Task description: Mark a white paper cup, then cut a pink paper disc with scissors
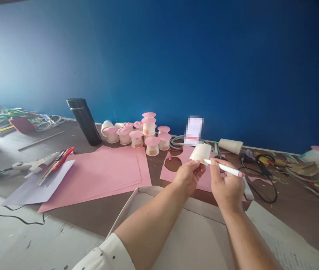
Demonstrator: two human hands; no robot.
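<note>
One paper cup: pinched by your left hand, right of centre
Pink-ended marker: gripped in your right hand

Headroom over the left hand and right hand was unobstructed up to the blue wall, which limited forward reach. Low passage forward-left was blocked by clustered pink-capped cups, stacked at one point, and, farther left, a tall black flask. The flat pink sheets allowed a low crossing as far as the glue gun and red cutter. Rightward, nested cups and looped black cable obstructed the desk. A shallow box lay beneath the forearms.
</note>
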